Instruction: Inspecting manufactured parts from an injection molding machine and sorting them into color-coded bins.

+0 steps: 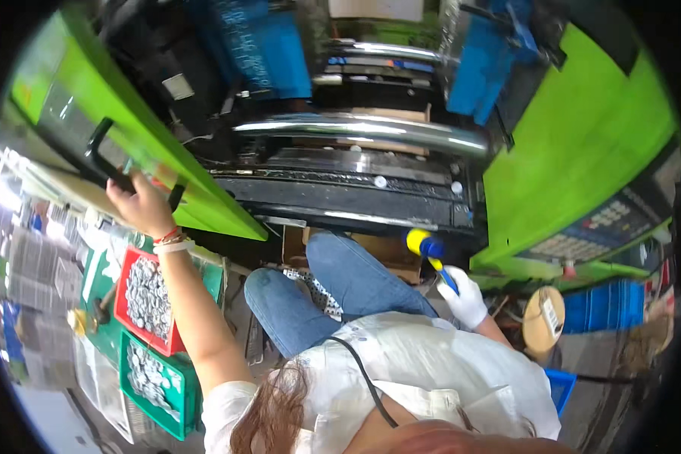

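Observation:
My bare left hand [140, 203] reaches out to the far left. Its fingers are closed around the lower end of a black door handle [97, 147]. That handle is fixed to a bright green sliding door [132, 106] of a large machine. In my right hand [464, 299], which wears a white glove, is a mallet [424, 244] with a yellow and blue head and a yellow and blue handle. The mallet's head points up and left, above my right knee and in front of the machine's opening. My palm hides the end of its handle.
Chrome bars [363, 132] cross the machine's opening between blue blocks. A control panel [598, 227] sits on the right green housing. At left are a red basket [175, 340] and a green basket [183, 431] of small grey parts. A round wooden top [537, 337] and blue crate [601, 306] stand right.

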A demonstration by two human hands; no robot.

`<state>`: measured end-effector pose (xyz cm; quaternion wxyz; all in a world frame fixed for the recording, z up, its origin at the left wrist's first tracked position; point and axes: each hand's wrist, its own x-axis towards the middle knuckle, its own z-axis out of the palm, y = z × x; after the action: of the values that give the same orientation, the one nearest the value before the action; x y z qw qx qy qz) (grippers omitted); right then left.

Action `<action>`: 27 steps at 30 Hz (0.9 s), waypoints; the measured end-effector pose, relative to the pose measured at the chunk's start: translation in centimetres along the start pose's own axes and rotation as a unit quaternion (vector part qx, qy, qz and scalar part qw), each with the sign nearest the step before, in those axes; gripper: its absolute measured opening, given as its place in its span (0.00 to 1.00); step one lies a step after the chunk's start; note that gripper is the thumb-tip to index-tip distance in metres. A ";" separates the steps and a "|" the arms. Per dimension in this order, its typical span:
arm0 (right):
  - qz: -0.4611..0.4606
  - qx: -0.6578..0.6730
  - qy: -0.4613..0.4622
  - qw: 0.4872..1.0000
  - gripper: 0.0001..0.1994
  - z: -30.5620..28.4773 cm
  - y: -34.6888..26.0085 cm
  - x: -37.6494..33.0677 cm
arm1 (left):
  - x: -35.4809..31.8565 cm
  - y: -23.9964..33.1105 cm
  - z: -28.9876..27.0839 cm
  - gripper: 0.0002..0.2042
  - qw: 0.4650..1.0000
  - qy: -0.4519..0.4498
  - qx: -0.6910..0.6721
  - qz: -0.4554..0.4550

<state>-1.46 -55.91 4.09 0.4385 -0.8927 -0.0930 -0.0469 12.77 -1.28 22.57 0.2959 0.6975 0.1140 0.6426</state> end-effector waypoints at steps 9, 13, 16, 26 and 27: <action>-0.052 0.517 0.072 0.851 0.07 2.8 -15.5 33.0 | 0.3 3.3 0.4 0.11 0.992 -0.006 -0.122 -0.022; 0.095 0.515 -0.029 0.852 0.08 1.8 -18.4 43.9 | 0.3 2.5 0.4 0.11 0.997 0.004 -0.067 -0.027; 0.012 0.498 0.002 0.867 0.08 2.1 -17.5 47.6 | 0.2 2.2 0.3 0.08 0.998 0.003 -0.069 -0.011; 0.041 0.611 0.174 0.771 0.06 6.3 -21.2 51.6 | -0.4 2.0 1.2 0.10 0.992 0.026 -0.115 -0.051; 0.111 0.562 -0.058 0.818 0.05 7.0 -21.0 51.5 | -0.3 2.1 1.2 0.10 0.991 0.035 -0.109 -0.063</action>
<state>44.62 -31.39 24.59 0.8600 -0.4966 -0.0288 0.1140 13.41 -3.42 23.45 0.4060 0.6296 0.0968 0.6553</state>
